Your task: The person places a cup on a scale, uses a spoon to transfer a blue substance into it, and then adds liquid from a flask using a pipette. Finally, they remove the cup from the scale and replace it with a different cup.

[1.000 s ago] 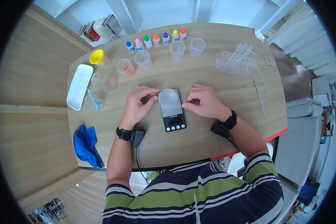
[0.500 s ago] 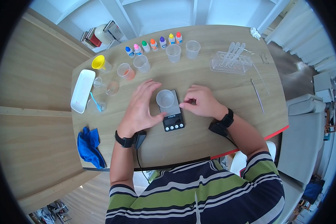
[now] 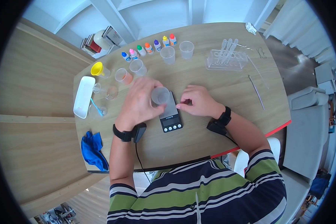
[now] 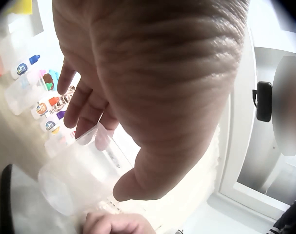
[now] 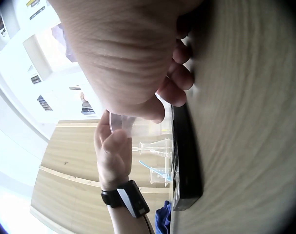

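Thumb and fingers of the left hand (image 3: 136,102) grip a clear plastic cup (image 3: 160,96) from its left side, over the plate of a black digital scale (image 3: 171,121). That cup (image 4: 77,175) looks empty in the left wrist view; whether its base touches the plate, I cannot tell. Beside the scale's right edge rests the right hand (image 3: 201,101), its fingers loosely curled around nothing and its thumb tip close to the edge. From the right wrist view, the curled fingers (image 5: 179,80) lie near the tabletop by the scale (image 5: 187,161).
Behind stand dropper bottles (image 3: 148,48), clear cups (image 3: 168,55) and a cup of orange liquid (image 3: 124,76). Left are a yellow funnel (image 3: 97,68), glassware, a white tray (image 3: 84,98) and blue cloth (image 3: 94,151). Right are a tube rack (image 3: 226,61) and metal rod (image 3: 256,92).
The left hand has opened, come up to the cup and closed round it, and the cup has shifted left on or over the plate. The right hand stays beside the scale.
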Demonstrator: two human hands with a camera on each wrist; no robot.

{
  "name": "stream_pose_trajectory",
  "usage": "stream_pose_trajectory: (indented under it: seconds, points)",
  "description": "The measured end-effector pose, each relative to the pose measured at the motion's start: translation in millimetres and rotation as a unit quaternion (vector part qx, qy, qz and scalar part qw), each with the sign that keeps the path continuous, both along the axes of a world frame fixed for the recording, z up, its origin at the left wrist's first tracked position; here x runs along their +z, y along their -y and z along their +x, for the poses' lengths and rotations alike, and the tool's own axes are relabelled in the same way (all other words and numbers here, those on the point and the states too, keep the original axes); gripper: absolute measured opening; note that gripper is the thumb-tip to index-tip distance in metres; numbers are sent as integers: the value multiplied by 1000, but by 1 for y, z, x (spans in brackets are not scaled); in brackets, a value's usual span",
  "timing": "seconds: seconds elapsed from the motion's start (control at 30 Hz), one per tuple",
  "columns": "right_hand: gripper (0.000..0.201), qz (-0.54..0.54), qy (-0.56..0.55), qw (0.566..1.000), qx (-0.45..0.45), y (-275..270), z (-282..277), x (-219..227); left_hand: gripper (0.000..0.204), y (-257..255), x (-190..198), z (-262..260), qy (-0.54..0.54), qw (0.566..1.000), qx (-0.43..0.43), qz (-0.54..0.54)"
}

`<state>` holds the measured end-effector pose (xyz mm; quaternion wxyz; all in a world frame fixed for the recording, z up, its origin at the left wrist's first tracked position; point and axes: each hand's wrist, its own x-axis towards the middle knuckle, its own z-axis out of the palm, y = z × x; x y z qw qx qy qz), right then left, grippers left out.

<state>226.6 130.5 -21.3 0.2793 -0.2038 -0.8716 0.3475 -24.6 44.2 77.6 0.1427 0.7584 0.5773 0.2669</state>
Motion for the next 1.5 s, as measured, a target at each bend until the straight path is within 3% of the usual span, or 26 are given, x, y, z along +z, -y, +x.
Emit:
stream_pose_trajectory:
  seconds: [0.17,0.23,0.43,0.63,1.17,1.33,1.5]
  points:
    - [26,-1,2,1000,-7,0,0,-1,48,-45,6,-20,-63,994,35,87]
    - [27,-6,6,1000,-13,1,0,-2,52,-63,0,-25,-130,987,77,60]
    - [27,4,4,1000,-16,0,0,-4,58,-101,-21,-34,-191,974,114,30]
    - [27,9,-6,1000,-20,1,0,-4,59,-111,-25,-33,-176,973,147,-28]
    - [27,13,-12,1000,-22,0,1,-4,71,-113,-40,-36,-219,968,117,43]
    - [27,14,-21,1000,-17,0,1,-6,78,-117,-38,-24,-182,974,101,90]
    - [28,17,-17,1000,-19,0,1,-6,79,-134,-38,-10,-167,982,71,58]
